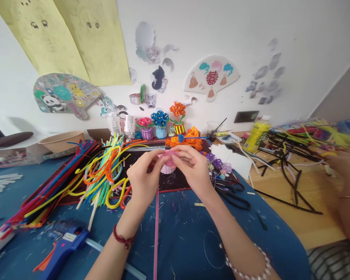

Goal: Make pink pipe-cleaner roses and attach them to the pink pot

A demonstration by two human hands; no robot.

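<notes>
Both hands are raised over the middle of the table, fingertips close together. My left hand (143,177) pinches a pink pipe cleaner (156,233) that is bent into a round coil. From the left side its long straight tail hangs down toward me. The other side of the coil is pinched by my right hand (196,168). Just below the coil shows part of a small pale pink ribbed pot (168,170); whether the two touch, I cannot tell. Fingers hide some of the coil.
Bundled colored pipe cleaners (106,171) lie left, a blue glue gun (68,245) front left. Small pots of pipe-cleaner flowers (160,124) stand at the wall. Right are black-handled scissors (236,196), a yellow bottle (256,134) and another person's arm (348,175).
</notes>
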